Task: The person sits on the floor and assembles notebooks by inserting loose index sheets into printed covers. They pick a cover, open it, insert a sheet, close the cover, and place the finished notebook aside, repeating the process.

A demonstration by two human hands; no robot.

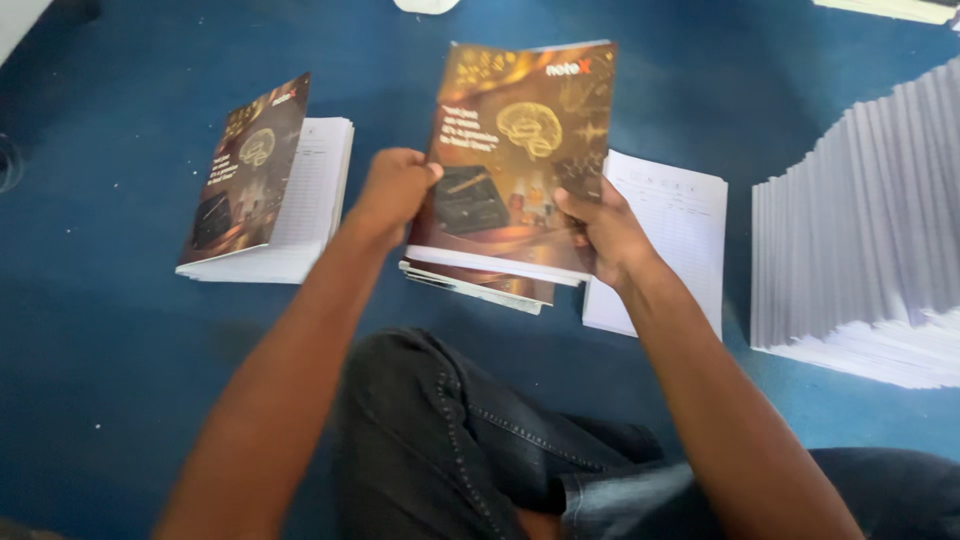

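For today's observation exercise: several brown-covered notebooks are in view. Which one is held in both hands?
The middle notebook, gripped by the left hand and right hand above a small stack. The other notebook rests untouched at the left.

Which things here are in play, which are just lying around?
In hand:
- left hand and right hand gripping the brown-covered notebook
- pile of notebooks under it

Lying about:
- notebook with lifted cover, left
- printed sheets
- big stack of white pages, right
- blue floor
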